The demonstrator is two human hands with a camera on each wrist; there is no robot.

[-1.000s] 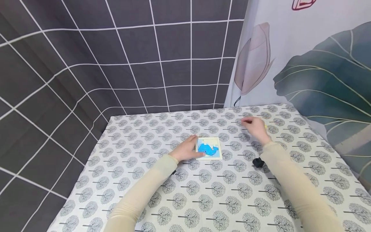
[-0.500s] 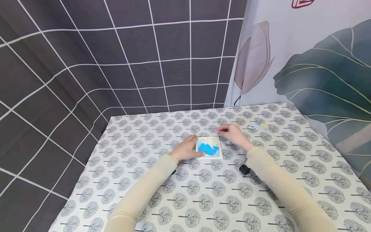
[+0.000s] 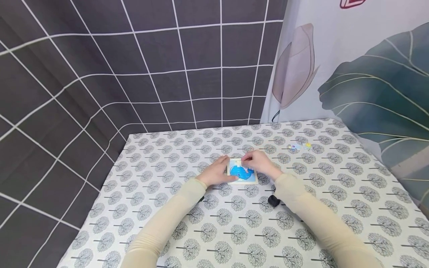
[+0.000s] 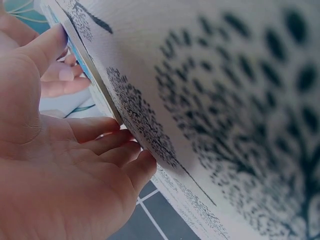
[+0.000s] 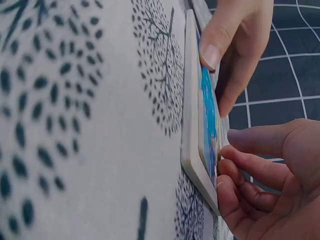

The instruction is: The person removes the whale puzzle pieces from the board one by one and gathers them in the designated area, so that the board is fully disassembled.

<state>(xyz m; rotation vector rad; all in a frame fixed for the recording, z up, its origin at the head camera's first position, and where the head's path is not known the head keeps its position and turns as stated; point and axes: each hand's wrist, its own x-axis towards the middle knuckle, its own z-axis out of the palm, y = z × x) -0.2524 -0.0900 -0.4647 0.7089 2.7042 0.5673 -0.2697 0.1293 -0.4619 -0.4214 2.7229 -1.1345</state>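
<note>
A small square wooden puzzle board (image 3: 241,181) with a blue whale picture (image 3: 239,173) lies on the cloth. My left hand (image 3: 214,173) holds its left side; in the left wrist view the thumb (image 4: 47,47) lies over the board and the fingers sit against its edge. At the upper right of the board my right hand (image 3: 259,163) has its thumb and fingertips together over the whale's tail. A small pale pinkish puzzle piece (image 3: 246,169) shows under those fingertips. In the right wrist view the right fingers (image 5: 255,167) touch down at the board's face, mostly hiding the piece.
Loose puzzle pieces (image 3: 298,146), pale blue and yellow, lie at the back right of the table. A tree-print cloth (image 3: 187,245) covers the tabletop. Behind it hang a dark grid curtain (image 3: 204,85) and a leaf-print curtain (image 3: 368,89).
My right hand has come left and nearer, from beside the loose pieces to the top right of the board, uncovering those pieces. The left hand stays on the board.
</note>
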